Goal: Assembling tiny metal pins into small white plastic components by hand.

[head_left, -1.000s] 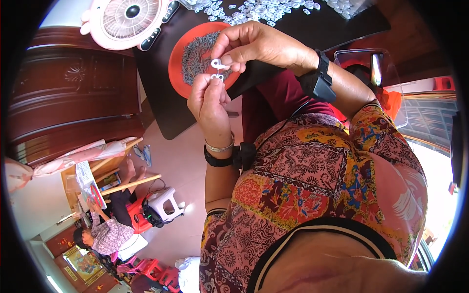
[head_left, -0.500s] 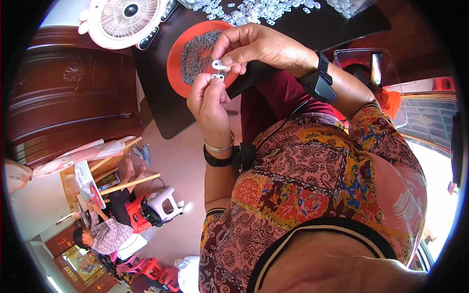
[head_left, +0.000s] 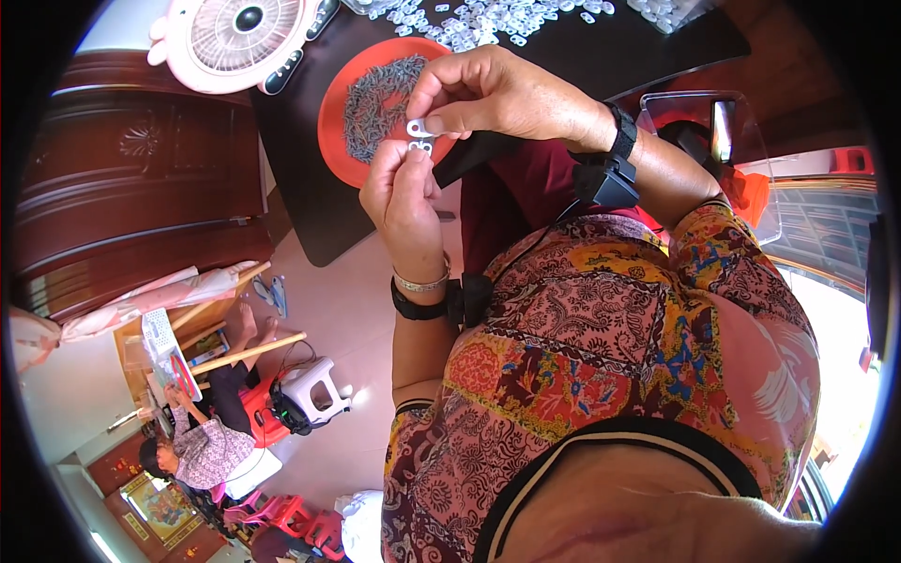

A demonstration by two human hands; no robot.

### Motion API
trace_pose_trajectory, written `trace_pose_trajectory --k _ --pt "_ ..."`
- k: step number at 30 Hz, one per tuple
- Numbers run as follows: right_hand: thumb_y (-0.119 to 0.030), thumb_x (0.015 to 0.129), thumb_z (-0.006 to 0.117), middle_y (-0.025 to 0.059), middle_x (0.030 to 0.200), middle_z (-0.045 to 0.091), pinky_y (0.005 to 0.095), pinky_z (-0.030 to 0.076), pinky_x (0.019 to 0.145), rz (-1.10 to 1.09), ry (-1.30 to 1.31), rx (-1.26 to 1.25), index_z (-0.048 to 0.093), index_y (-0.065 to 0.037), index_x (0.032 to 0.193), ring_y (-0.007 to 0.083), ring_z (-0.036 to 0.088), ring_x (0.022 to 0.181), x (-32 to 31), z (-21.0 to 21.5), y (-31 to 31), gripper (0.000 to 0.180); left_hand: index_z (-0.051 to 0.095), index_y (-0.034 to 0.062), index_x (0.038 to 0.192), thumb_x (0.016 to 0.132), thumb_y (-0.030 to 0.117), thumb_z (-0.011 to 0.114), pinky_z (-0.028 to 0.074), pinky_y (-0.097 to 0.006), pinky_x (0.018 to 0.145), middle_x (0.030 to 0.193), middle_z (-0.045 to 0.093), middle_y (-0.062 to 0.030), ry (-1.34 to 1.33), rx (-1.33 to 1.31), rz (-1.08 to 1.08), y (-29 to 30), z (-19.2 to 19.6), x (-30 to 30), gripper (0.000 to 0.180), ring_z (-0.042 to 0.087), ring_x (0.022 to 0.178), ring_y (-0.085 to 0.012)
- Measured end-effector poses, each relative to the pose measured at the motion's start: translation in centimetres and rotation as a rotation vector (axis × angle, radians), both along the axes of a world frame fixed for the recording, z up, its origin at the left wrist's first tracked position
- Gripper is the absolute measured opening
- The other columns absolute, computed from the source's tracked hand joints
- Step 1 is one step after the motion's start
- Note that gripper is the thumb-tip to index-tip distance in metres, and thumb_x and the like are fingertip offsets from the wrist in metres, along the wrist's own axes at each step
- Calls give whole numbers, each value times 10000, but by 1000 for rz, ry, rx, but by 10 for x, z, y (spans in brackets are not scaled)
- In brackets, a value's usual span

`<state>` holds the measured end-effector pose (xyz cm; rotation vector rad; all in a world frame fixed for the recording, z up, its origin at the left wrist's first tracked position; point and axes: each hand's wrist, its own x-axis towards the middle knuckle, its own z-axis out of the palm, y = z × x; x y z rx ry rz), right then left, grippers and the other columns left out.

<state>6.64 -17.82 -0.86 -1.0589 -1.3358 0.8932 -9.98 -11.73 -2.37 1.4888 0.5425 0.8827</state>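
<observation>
From my feed I can't really make out the small white plastic piece (head_left: 419, 134): both sets of fingertips cover most of it, so its shape is anyone's guess. The right hand (head_left: 497, 94) also blocks the right edge of the red tray (head_left: 338, 122), and the grey bits heaped in the tray are too tiny to tell apart. The pile of white parts (head_left: 479, 17) gets chopped off by the top edge, same with the pink fan (head_left: 235, 33). The person sitting at lower left (head_left: 202, 450) is small and warped by the fisheye rim, and whatever they're handling is unreadable.
</observation>
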Motion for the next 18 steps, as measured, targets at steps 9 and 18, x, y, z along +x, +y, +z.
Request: trace_pose_trajectory --k 9,18 --pt "-33 865 647 13 884 644 230 489 792 24 -45 75 640 0 994 81 598 843 -4 -5 -1 133 505 27 741 895 104 491 317 -204 477 610 411 18 6 9 -4 -1 -4 3 173 360 521 -57" --pt "-28 865 648 5 893 635 232 484 796 23 -12 108 628 -9 1033 77 592 856 -9 -7 -6 170 497 33 762 926 114 470 290 -216 480 619 421 9 -101 -155 -22 -11 -2 5 185 380 522 -71"
